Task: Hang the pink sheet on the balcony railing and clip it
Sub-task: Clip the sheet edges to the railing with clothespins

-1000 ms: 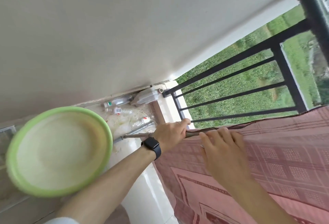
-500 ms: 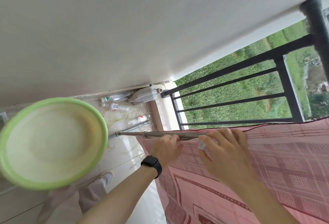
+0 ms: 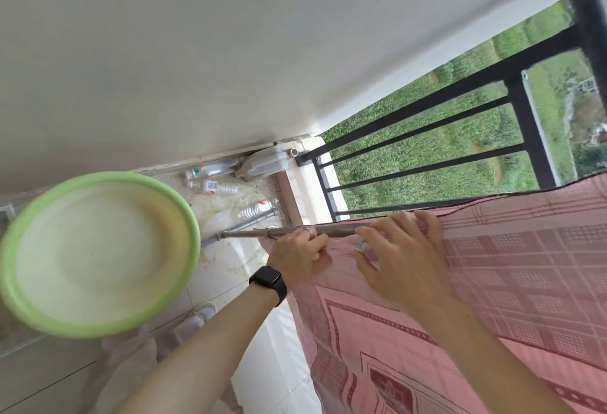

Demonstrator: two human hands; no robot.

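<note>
A person on a balcony drapes a pink sheet (image 3: 492,282) over a thin metal rod (image 3: 295,233) that runs just inside the black balcony railing (image 3: 427,137). The left hand (image 3: 297,254), a dark watch (image 3: 267,284) on its wrist, is closed around the rod and the sheet's left edge. The right hand (image 3: 402,257) lies spread on the cloth, fingers curled over the rod's top — a small white object (image 3: 361,245), too blurred to name, sits under its thumb. The sheet hangs down from the rod toward the lower right. At left a green basin (image 3: 98,252) is seen blurred in the foreground. Empty plastic bottles (image 3: 213,180) lie on the floor by the wall — green fields show through the bars.
</note>
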